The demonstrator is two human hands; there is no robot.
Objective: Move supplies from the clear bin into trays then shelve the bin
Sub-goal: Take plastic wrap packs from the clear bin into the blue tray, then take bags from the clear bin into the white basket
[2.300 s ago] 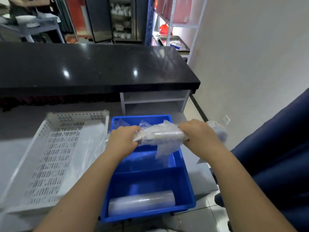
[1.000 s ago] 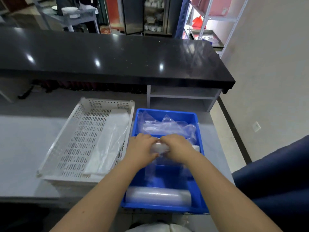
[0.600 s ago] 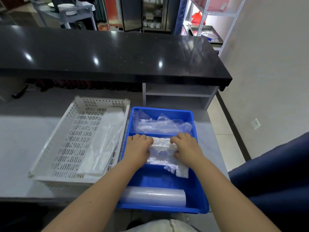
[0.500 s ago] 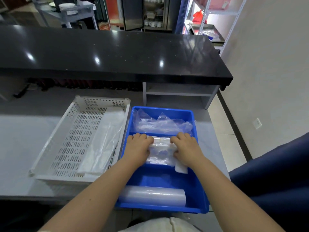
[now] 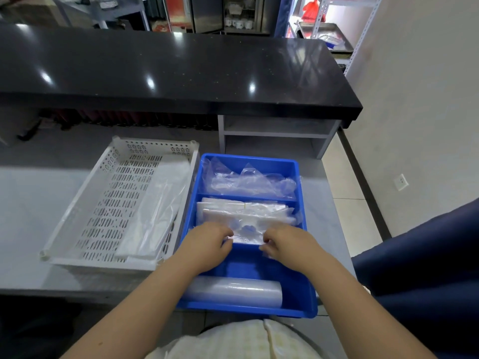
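Note:
A blue divided tray sits on the grey table in front of me. Its far compartment holds loose clear bags. In the middle compartment lies a flat pack of clear plastic bags. My left hand and my right hand pinch the near edge of that pack with curled fingers. A roll of clear film lies in the near compartment. A white perforated tray stands to the left and holds a clear plastic sheet pack. The clear bin is not in view.
A black counter runs across the back, with a grey open shelf unit under its right end. A dark blue seat is at the right. Metal shelving stands at the far right by the wall.
The bag pack went from raised between both hands down into the tray's middle compartment. Both hands have since slid back to its near edge.

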